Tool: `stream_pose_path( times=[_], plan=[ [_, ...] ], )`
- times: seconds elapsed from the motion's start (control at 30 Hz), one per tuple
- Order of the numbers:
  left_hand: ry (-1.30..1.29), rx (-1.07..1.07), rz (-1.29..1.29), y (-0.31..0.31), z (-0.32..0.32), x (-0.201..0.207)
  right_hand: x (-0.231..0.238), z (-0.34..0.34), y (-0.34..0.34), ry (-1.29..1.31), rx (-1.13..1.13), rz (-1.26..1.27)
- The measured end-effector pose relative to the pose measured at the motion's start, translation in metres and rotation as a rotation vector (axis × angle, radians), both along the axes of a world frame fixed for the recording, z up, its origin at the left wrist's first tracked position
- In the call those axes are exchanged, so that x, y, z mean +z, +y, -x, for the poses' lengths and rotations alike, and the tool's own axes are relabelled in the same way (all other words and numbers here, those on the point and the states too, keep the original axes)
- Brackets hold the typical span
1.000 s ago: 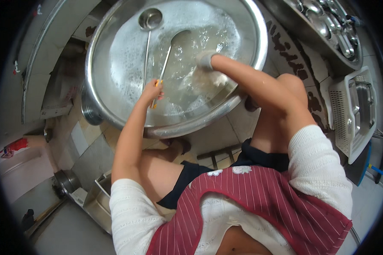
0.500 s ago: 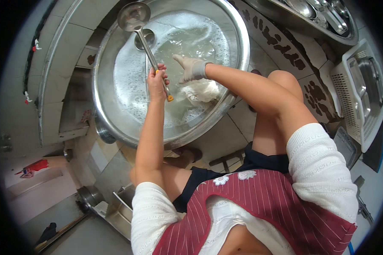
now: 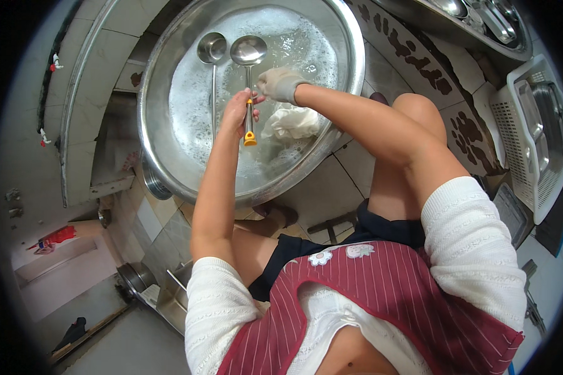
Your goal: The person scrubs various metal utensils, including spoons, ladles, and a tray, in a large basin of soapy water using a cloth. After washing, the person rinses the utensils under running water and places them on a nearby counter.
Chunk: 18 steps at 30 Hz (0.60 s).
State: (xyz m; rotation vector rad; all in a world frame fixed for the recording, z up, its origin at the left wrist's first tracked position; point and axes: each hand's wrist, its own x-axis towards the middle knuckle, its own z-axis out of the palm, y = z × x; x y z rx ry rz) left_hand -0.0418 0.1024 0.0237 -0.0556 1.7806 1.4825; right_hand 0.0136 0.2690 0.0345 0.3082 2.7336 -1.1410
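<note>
Our left hand (image 3: 239, 111) pinches the handle of a steel ladle (image 3: 249, 52), its bowl beyond the fingers and its yellow tip toward us. Just right of that handle is our gloved right hand (image 3: 281, 85), fingers curled; we cannot fairly tell whether they grip anything. Nearer us than the glove, a white cloth (image 3: 295, 122) lies in the sudsy water (image 3: 191, 115) of the round metal basin (image 3: 356, 56). A deep-cupped ladle (image 3: 213, 49) leans left of the left hand.
</note>
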Motion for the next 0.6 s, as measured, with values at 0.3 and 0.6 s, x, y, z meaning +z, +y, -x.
stream_pose_path(
  times=[0.3,0.6],
  plan=[
    [-0.169,0.042,-0.250,-0.046,-0.021,-0.010,-0.010,-0.003,0.040,-0.538,0.358,-0.219],
    [0.431,-0.073,-0.272,0.074,-0.008,0.069,-0.044,-0.028,0.027,-0.223,0.571,-0.483]
  ],
)
